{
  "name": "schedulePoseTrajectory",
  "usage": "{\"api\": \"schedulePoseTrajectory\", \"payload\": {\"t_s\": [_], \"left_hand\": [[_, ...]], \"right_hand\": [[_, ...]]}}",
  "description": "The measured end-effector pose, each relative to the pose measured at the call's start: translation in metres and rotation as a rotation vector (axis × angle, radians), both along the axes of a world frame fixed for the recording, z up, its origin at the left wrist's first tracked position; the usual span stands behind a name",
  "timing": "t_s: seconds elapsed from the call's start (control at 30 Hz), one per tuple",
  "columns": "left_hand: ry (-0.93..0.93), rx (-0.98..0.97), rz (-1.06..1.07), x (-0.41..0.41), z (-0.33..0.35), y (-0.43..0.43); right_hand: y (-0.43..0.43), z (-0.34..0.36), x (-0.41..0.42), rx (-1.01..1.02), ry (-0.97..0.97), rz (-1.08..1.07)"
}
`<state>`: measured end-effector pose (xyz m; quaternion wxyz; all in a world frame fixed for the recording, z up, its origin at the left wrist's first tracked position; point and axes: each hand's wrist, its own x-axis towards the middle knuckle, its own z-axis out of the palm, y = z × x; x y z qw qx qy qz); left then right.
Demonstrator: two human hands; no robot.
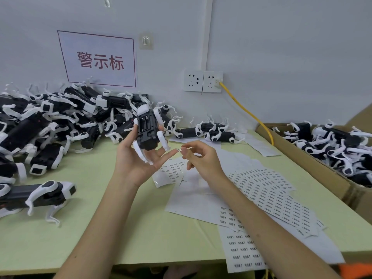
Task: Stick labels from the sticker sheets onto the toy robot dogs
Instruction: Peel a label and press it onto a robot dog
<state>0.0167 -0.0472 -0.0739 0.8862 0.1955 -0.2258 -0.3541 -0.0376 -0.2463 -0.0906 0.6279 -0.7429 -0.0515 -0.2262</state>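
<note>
Black toy dog (148,128) in left hand (133,158); right hand (201,157) pinches label (179,150) beside it

Glossy plastic toy dog (148,127), paper sticker sheets (269,190), cardboard box (314,166).

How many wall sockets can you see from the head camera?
2. The left socket and the right socket sit side by side on the wall; a yellow cable plugs into the right one. More could be hidden behind the toy dog pile.
</note>
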Motion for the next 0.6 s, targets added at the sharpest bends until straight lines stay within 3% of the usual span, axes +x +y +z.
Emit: {"api": "schedulePoseTrajectory", "payload": {"t_s": [0.17,0.37,0.6], "left_hand": [[0.013,0.042,0.119,-0.004,0.004,-0.002],[-0.174,0.197,0.346,-0.015,0.012,-0.009],[-0.317,0.355,0.562,-0.032,0.019,-0.023]], "right_hand": [[-0.001,0.0,-0.001,-0.013,0.039,-0.026],[-0.002,0.01,-0.008,0.346,0.258,0.228],[-0.004,0.009,-0.008,0.381,0.467,0.317]]}}
